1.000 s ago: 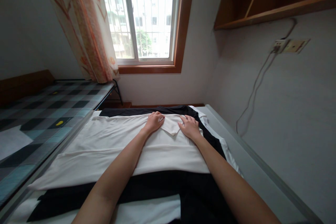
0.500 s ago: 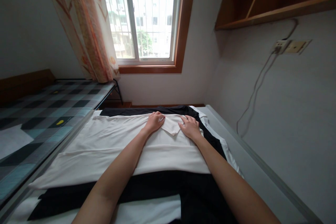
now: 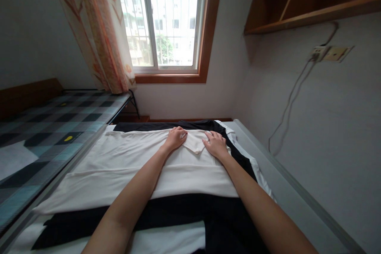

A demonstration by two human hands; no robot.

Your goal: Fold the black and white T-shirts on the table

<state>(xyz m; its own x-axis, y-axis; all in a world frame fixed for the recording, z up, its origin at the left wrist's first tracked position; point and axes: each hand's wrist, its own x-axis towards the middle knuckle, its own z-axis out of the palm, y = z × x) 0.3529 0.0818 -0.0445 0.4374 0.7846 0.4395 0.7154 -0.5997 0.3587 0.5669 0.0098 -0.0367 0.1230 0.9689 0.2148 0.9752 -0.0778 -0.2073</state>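
Note:
A cream-white garment (image 3: 119, 182) lies spread over black clothing (image 3: 184, 210), with more white cloth (image 3: 172, 238) beneath. At its far edge, a pointed flap (image 3: 195, 143) is folded down between my hands. My left hand (image 3: 176, 138) rests beside the flap, its fingers curled together on the garment's edge. On the other side, my right hand (image 3: 215, 143) lies on the fabric with its fingers apart and its thumb near the flap.
A bed with a checked mattress (image 3: 89, 117) and a white sheet of paper (image 3: 18, 158) is at left. A curtain (image 3: 101, 47) hangs by the window (image 3: 172, 20). Wooden shelves (image 3: 315, 12) and a socket with a hanging cable (image 3: 290, 101) are on the right wall.

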